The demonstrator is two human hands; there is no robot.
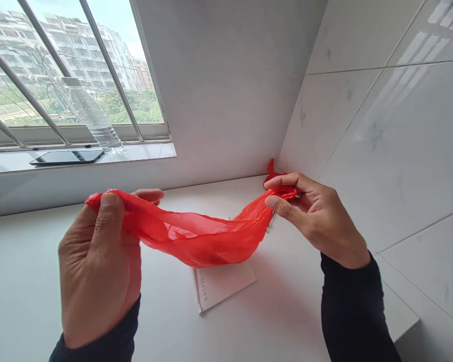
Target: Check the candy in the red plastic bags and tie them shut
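Observation:
A thin red plastic bag [207, 241] hangs in a sagging curve between my two hands, above the white table. My left hand [101, 251] grips one end, the thumb pressed on the plastic and the fingers behind it. At the other end, my right hand [313, 211] pinches the gathered, looped part between thumb and fingers. Below the bag lies a white booklet or box [226, 289] with small dark print along its left edge; the bag covers its far part.
A red object [272, 173] sits in the far corner, partly behind my right hand. On the windowsill [147, 151] stand a clear water bottle [92, 118] and, lying flat, a dark tablet or phone [68, 157]. A tiled wall [411, 151] bounds the white table [166, 322] on the right.

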